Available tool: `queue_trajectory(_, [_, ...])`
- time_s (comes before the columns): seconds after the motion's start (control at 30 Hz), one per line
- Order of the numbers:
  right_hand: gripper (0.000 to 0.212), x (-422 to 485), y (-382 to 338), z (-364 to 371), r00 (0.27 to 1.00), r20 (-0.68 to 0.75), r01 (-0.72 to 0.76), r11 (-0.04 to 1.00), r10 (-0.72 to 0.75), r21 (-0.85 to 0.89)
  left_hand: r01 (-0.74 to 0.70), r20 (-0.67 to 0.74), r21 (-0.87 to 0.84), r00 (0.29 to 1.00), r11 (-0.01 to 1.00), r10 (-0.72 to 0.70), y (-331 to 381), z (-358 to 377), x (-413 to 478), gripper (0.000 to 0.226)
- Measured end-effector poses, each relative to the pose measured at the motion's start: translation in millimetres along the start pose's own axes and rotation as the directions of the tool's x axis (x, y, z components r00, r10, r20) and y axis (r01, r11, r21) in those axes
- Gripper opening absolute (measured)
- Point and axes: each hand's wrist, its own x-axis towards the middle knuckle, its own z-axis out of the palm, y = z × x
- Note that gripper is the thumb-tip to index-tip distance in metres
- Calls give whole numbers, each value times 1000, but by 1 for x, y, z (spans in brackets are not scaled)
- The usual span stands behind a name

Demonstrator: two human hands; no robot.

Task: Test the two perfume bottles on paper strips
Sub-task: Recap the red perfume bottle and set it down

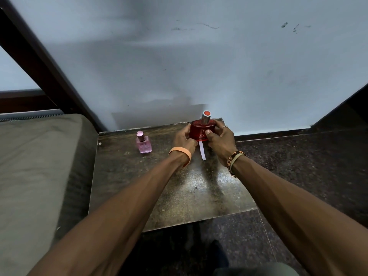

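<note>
1. Both hands are closed round the red bottle [202, 130]. The left hand [184, 137] curls its fingers on the bottle's left side. The right hand [219, 140] presses its thumb on the front, with its fingers wrapped behind.
2. The bottle is upright at the far edge of the table [179, 196], close to the wall. I cannot tell whether its base rests on the top or is just lifted. Its cap [206, 116] is on.
3. A paper strip [202, 152] shows below the bottle, between the wrists (lying flat or pinched, its upper end is hidden).
4. The pink bottle [143, 143] stands well apart to the left, capped and untouched.
5. By my judgement, the first bottle is being readied. The next move calls for one hand to steady the body while the other pulls off the cap. Then the nozzle has to point at the strip.
</note>
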Motion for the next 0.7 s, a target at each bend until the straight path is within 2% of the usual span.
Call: queue_trajectory(0.7, [39, -2, 5, 1, 1000, -19, -13, 1000, 12, -19, 72, -27, 25, 997, 997, -71, -12, 1, 0, 73])
